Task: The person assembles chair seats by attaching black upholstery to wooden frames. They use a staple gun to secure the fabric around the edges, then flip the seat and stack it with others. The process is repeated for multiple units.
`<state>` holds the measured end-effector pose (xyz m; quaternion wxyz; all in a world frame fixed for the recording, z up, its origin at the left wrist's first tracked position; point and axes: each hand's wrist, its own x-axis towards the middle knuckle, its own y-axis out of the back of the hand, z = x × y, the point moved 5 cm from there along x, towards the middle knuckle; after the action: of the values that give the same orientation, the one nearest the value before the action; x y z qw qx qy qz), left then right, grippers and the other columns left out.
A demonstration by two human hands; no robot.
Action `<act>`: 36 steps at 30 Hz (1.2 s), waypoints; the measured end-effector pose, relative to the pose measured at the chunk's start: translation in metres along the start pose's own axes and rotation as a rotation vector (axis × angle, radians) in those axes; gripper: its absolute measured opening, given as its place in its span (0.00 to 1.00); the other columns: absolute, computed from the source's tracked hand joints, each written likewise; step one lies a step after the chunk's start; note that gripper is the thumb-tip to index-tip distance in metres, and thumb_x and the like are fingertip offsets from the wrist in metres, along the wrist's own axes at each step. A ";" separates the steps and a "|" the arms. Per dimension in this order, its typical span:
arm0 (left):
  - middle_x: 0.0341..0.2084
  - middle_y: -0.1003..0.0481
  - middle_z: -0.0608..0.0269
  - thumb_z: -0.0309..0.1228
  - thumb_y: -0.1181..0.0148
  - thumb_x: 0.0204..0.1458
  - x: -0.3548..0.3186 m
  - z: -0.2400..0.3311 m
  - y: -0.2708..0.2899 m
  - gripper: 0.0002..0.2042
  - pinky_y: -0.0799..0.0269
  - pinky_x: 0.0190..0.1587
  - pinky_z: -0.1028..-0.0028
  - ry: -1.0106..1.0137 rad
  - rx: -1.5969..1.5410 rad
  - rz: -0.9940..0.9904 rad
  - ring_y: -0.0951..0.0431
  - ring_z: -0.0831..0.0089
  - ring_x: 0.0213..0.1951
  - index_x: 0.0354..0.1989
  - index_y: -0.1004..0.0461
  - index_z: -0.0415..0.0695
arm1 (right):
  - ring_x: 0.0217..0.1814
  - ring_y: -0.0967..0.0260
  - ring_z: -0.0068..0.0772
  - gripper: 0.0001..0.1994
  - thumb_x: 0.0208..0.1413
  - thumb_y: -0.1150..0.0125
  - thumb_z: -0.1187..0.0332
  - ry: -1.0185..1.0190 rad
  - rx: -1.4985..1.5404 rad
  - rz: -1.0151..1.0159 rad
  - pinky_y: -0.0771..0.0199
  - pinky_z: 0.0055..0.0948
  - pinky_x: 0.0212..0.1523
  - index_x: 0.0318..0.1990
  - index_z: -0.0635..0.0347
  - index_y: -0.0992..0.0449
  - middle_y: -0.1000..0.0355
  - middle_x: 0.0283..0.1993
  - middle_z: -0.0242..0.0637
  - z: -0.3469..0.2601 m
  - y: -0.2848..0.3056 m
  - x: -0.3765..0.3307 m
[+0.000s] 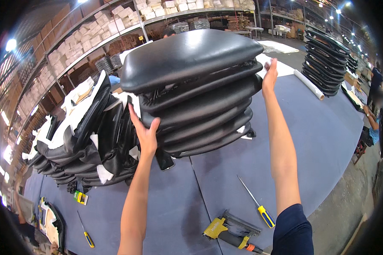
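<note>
A tall stack of black padded seat cushions (195, 59) with a glossy leather-like cover stands in front of me on the table. My left hand (145, 132) is at its lower left side, thumb and fingers spread, the thumb near the middle cushions. At the upper right side my right hand (269, 77) is raised, fingers stretched upward and palm turned toward the cushions. Neither hand's fingers wrap round a cushion; whether the palms press on the stack I cannot tell. A dark phone-like object (165, 162) lies partly under the stack's front left.
Black covers with white padding (89, 144) are heaped at the left. A yellow-black staple gun (227, 231), two screwdrivers (264, 214) and a small green-yellow box (81, 198) lie on the blue-grey table (327, 123). Far right stand a white roll (309, 84) and another cushion stack (324, 63); people work nearby.
</note>
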<state>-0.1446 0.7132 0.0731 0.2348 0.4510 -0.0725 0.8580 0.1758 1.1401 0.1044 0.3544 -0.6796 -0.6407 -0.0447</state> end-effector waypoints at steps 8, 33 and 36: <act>0.75 0.46 0.44 0.68 0.29 0.42 -0.034 -0.020 -0.006 0.65 0.53 0.76 0.60 0.110 -0.055 -0.113 0.45 0.56 0.75 0.80 0.58 0.40 | 0.80 0.50 0.41 0.49 0.62 0.62 0.23 -0.369 0.455 -0.070 0.50 0.41 0.77 0.74 0.58 0.38 0.42 0.77 0.39 0.065 0.013 -0.082; 0.30 0.26 0.74 0.54 0.29 0.56 -0.008 -0.036 -0.007 0.30 0.41 0.39 0.80 0.234 0.021 0.160 0.35 0.84 0.32 0.46 0.20 0.33 | 0.50 0.30 0.78 0.40 0.74 0.68 0.42 0.093 -0.650 0.107 0.35 0.61 0.55 0.34 0.77 0.22 0.25 0.41 0.72 0.045 -0.009 -0.042; 0.29 0.26 0.74 0.51 0.27 0.56 -0.007 -0.041 -0.007 0.28 0.41 0.39 0.80 0.243 0.004 0.188 0.35 0.84 0.32 0.43 0.20 0.32 | 0.50 0.29 0.77 0.40 0.74 0.67 0.42 0.073 -0.714 0.137 0.33 0.62 0.56 0.34 0.77 0.22 0.24 0.41 0.73 0.037 -0.015 -0.047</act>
<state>-0.1682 0.7308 0.0431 0.1595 0.3355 -0.0837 0.9247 0.1396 1.1190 0.0590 0.1195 -0.7997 -0.5247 -0.2662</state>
